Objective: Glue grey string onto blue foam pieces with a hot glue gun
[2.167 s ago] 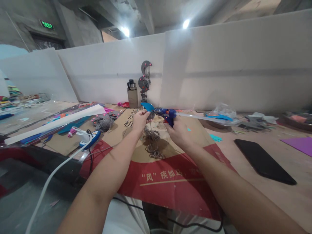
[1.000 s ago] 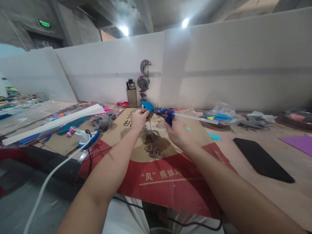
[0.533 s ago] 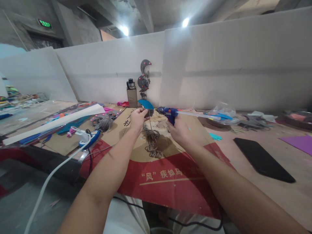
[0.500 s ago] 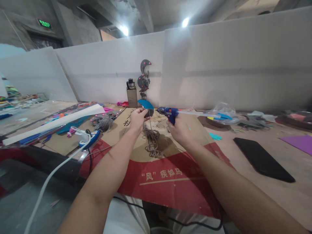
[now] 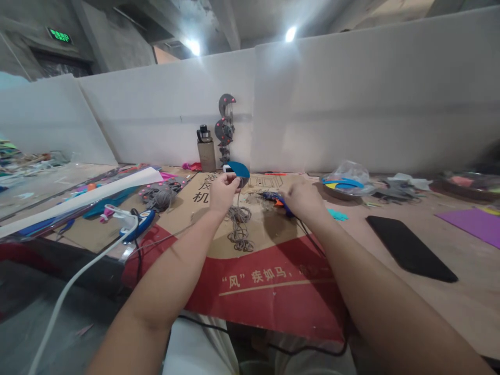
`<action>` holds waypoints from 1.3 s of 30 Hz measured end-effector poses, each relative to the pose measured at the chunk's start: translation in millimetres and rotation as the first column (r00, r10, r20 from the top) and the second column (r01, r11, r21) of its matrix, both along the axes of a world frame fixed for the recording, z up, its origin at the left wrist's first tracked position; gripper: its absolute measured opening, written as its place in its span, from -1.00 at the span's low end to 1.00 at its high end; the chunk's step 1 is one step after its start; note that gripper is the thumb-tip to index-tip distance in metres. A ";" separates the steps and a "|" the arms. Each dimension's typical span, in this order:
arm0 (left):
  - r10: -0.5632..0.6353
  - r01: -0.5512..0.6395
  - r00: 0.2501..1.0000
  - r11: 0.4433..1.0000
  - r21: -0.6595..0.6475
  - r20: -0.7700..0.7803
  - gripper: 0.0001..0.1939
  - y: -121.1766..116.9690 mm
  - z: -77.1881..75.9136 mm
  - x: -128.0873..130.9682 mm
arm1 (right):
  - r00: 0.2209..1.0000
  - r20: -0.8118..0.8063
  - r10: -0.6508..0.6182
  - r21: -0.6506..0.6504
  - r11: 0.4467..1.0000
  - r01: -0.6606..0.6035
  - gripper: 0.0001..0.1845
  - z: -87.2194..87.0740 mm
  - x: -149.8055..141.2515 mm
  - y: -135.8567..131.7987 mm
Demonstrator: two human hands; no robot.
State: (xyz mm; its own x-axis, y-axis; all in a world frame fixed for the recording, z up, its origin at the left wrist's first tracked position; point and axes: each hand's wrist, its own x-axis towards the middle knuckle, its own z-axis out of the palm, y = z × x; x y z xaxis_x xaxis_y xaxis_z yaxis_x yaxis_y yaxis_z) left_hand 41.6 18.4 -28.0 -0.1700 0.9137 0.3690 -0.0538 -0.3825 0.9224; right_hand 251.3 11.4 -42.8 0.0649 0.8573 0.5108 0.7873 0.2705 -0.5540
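Observation:
My left hand (image 5: 222, 194) pinches a blue curved piece (image 5: 239, 170) with a dark grey underside, held above the cardboard. A grey cord runs down from it to a tangled heap of cord (image 5: 239, 229) on the board. To the right, low over the cardboard, is a blue hot glue gun (image 5: 278, 200), its nozzle toward the left. My right hand (image 5: 307, 202) is closed at its handle, slightly blurred, and hides the rear of the gun. A black power lead trails from the gun toward me.
Printed red and tan cardboard (image 5: 273, 307) covers the table before me. A bottle (image 5: 206, 151) and hanging grey crescents with pink dots (image 5: 224, 130) are at the back. A power strip (image 5: 138, 225) lies left; a black phone-like slab (image 5: 410, 247) and a bagged dish (image 5: 346, 190) lie right.
My right hand has lowered the glue gun to the cardboard and turned it, so the glue stick behind it no longer shows. The left hand still holds the blue piece.

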 end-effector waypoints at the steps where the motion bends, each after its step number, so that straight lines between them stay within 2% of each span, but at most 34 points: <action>1: 0.032 -0.028 0.996 0.998 0.049 -0.088 -0.89 -2.3 -0.2 1.7 | 0.990 -0.141 0.027 -0.033 0.999 -0.032 -0.73 2.9 -9.6 -2.7; 2: 0.069 -0.051 0.982 0.993 0.105 -0.178 -0.89 -5.7 0.2 3.5 | 0.954 -0.294 0.061 -0.051 0.996 -0.080 -0.74 5.1 -21.5 -6.5; 3: 0.110 -0.067 0.959 0.983 0.169 -0.262 -0.89 -9.8 1.2 5.6 | 0.886 -0.453 0.100 -0.053 0.989 -0.139 -0.74 6.9 -34.5 -11.4; 4: 0.148 -0.070 0.932 0.970 0.235 -0.332 -0.90 -14.4 2.6 7.7 | 0.780 -0.607 0.151 -0.041 0.974 -0.221 -0.72 8.3 -47.3 -17.0; 6: 0.207 -0.052 0.873 0.940 0.337 -0.441 -0.91 -23.4 6.0 11.4 | 0.459 -0.857 0.236 0.019 0.904 -0.428 -0.64 11.2 -67.4 -29.1; 7: 0.230 -0.046 0.853 0.928 0.370 -0.469 -0.91 -26.9 7.6 12.8 | 0.323 -0.916 0.239 0.051 0.867 -0.495 -0.60 13.0 -73.3 -34.7; 8: 0.242 -0.045 0.844 0.921 0.386 -0.479 -0.91 -29.4 8.9 13.7 | 0.230 -0.947 0.225 0.068 0.839 -0.540 -0.57 15.0 -76.3 -39.4; 9: 0.248 -0.051 0.846 0.919 0.391 -0.472 -0.91 -30.6 9.7 14.3 | 0.177 -0.962 0.207 0.071 0.818 -0.570 -0.57 17.2 -76.7 -42.8; 10: 0.243 -0.059 0.857 0.922 0.381 -0.455 -0.91 -30.8 10.1 14.5 | 0.163 -0.968 0.191 0.060 0.807 -0.588 -0.58 19.1 -75.3 -44.7; 13: 0.148 -0.044 0.919 0.960 0.277 -0.365 -0.89 -26.8 9.4 14.4 | 0.215 -0.959 0.184 0.020 0.801 -0.598 -0.69 21.5 -67.2 -41.7; 15: 0.037 0.007 0.962 0.987 0.161 -0.269 -0.87 -23.5 8.4 14.8 | 0.291 -0.936 0.197 0.002 0.831 -0.556 -0.73 19.2 -63.0 -34.8; 17: -0.052 0.062 0.986 0.996 0.063 -0.158 -0.84 -21.3 7.6 15.9 | 0.408 -0.885 0.223 0.007 0.883 -0.469 -0.74 15.8 -60.1 -27.8; 19: -0.110 0.111 0.991 0.994 0.008 -0.077 -0.82 -20.4 7.0 17.0 | 0.556 -0.790 0.260 0.041 0.926 -0.374 -0.78 13.8 -57.2 -24.0; 22: -0.159 0.159 0.987 0.987 -0.017 -0.017 -0.82 -20.0 5.9 18.3 | 0.748 -0.605 0.273 0.091 0.957 -0.276 -0.85 16.3 -52.2 -25.5; 24: -0.166 0.166 0.986 0.986 -0.032 0.007 -0.83 -20.0 5.3 18.8 | 0.827 -0.506 0.246 0.114 0.969 -0.219 -0.89 19.8 -49.3 -29.0; 29: -0.170 0.175 0.983 0.981 -0.083 0.065 -0.88 -21.0 6.2 20.4 | 0.896 -0.394 0.203 0.155 0.976 -0.152 -0.91 22.6 -46.4 -32.4; 39: -0.182 0.208 0.970 0.965 -0.160 0.160 -0.93 -23.0 7.4 24.1 | 0.898 -0.396 0.193 0.164 0.977 -0.137 -0.86 16.9 -43.7 -25.3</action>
